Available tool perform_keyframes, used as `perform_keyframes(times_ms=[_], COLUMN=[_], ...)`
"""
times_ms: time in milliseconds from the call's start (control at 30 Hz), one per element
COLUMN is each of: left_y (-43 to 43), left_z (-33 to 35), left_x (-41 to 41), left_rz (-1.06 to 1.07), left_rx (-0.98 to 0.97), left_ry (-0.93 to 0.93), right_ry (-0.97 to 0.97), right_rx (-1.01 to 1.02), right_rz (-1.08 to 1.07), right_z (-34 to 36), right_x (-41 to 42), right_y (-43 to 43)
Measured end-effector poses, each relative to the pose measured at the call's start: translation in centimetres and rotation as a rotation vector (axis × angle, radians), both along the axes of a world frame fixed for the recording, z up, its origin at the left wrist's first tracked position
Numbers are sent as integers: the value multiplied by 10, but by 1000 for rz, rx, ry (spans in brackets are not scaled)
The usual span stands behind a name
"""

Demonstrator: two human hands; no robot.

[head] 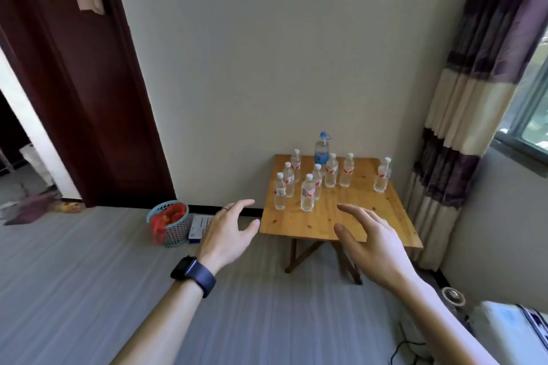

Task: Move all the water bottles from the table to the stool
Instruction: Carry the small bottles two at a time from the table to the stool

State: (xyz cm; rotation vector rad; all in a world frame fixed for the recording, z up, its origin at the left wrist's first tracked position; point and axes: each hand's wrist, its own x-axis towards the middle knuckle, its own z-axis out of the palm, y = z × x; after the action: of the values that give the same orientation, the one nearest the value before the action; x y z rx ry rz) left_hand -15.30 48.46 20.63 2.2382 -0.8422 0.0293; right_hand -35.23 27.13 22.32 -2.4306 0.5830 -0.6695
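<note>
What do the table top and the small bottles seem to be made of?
Table top: apparently wood with a light, slightly glossy finish; grain lines and dark knots show.
Small bottles: probably clear plastic; the bodies are see-through, with white caps and red-and-white labels.

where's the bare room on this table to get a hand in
Bare: the near half of the square wooden table, from the front bottles to its near edge; also the gap left of the lone clear bottle at the right. Crowded: the back-left cluster of small white-capped bottles before the tall blue-capped bottle.
</note>
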Motion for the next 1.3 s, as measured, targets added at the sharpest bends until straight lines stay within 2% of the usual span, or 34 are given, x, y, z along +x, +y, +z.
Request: perform_keyframes(times_ms=[300, 533, 767, 1033, 1300], left_y=[-102, -189, -266, -316, -366], left_z=[-40, -93, -136, -185, -243], left_x=[149, 236, 307, 379, 459], left_rz=[-59, -95, -32, 43, 91], left_rx=[70, 125, 158, 199, 249], left_ry=[117, 230, 348, 528, 733], right_ry=[59, 116, 166, 329, 469], right_rx=[92, 223, 346, 448, 582], right_rz=[-85, -112, -101, -71, -235], right_z=[-36, -96, -140, -178, -231], right_x=[130, 208, 295, 386, 461], right_y=[-78, -151, -236, -293, -330])
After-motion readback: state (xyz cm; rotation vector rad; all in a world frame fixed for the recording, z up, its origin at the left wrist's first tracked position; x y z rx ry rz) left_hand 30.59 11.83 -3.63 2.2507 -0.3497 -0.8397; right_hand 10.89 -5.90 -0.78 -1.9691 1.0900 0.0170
